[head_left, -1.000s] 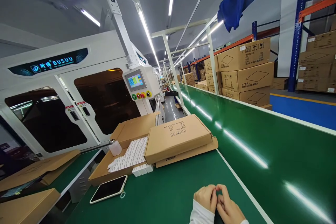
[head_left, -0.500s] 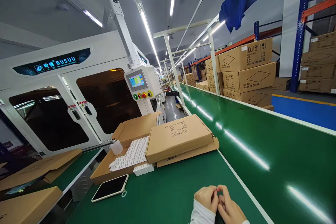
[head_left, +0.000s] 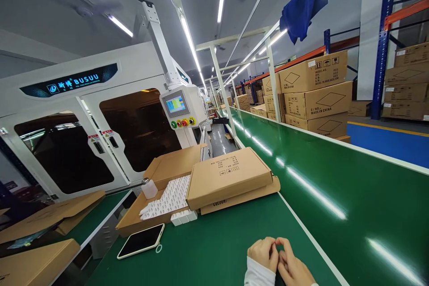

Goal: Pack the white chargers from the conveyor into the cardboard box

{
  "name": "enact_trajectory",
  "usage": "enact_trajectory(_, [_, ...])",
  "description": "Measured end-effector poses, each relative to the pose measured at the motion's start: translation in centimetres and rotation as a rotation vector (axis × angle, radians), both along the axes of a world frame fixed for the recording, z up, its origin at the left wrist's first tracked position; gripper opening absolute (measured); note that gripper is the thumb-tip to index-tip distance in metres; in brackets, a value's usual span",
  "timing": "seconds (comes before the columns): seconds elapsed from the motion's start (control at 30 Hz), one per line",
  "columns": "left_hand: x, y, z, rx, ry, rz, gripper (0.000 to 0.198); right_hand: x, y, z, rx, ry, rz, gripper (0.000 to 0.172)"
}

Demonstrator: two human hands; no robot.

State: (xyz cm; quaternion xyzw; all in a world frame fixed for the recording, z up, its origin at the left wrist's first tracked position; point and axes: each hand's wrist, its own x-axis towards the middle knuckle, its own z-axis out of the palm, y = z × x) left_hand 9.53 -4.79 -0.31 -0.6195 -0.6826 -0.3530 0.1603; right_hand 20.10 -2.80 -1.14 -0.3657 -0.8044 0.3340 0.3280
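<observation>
We have both hands together over the near right part of the green surface [head_left: 204,254], left hand [head_left: 262,251] and right hand [head_left: 295,268] touching at the tips. Our fingers [head_left: 286,247] are bent inward, the right index arching over to meet the left hand; we cannot tell whether they pinch anything small, since the backs of the hands hide the space inside. White sleeves [head_left: 256,272] cover our wrists.

Nearest ahead of us, on the surface, lies a closed box [head_left: 229,178], printed side up, on top of some card [head_left: 241,196] marked "COLOUR:". Left of it and partly behind its edge is an open box [head_left: 126,223], its lid [head_left: 176,161] raised at the far side. Inside we see rows of white pieces [head_left: 170,196] and, at the left, a bottle [head_left: 149,189]. A few white blocks [head_left: 184,217] sit just in front of the open box. Nearer to us lies a phone [head_left: 142,241], its screen dark, with a ring [head_left: 158,248] by its right end.

To our right runs a green belt [head_left: 321,161], with stacked cartons [head_left: 317,100] beyond it. To our left stands a white machine [head_left: 90,94] with a lit panel [head_left: 176,103].
</observation>
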Motion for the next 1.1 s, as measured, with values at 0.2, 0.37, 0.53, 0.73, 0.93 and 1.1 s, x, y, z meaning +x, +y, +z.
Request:
enact_trajectory(0.2, [-0.1, 0.4, -0.3, -0.163, -0.178, 0.006, 0.023, 0.0, 0.0, -0.5, 0.018, 0.030, -0.017, 0.034])
enact_trajectory(0.37, [-0.3, 0.8, -0.7, -0.242, -0.333, -0.006, 0.021, -0.2, 0.1, -1.3, 0.024, 0.071, -0.030, 0.031])
enact_trajectory(0.53, [-0.2, 0.6, -0.6, -0.270, -0.330, 0.010, 0.019, -0.3, 0.2, -1.7, 0.010, 0.063, -0.024, 0.032])
enact_trajectory(0.73, [-0.1, 0.1, -0.1, -0.137, -0.160, -0.073, 0.021, -0.1, 0.1, -0.8, -0.012, 0.041, 0.018, 0.033])
enact_trajectory(0.93, [0.0, -0.1, 0.2, -0.053, -0.094, -0.097, 0.024, 0.2, 0.0, 0.2, -0.044, 0.017, 0.034, 0.036])
enact_trajectory(1.1, [0.1, -0.1, 0.5, -0.033, -0.106, -0.127, 0.025, 0.2, 0.1, 0.0, -0.053, 0.007, 0.055, 0.033])
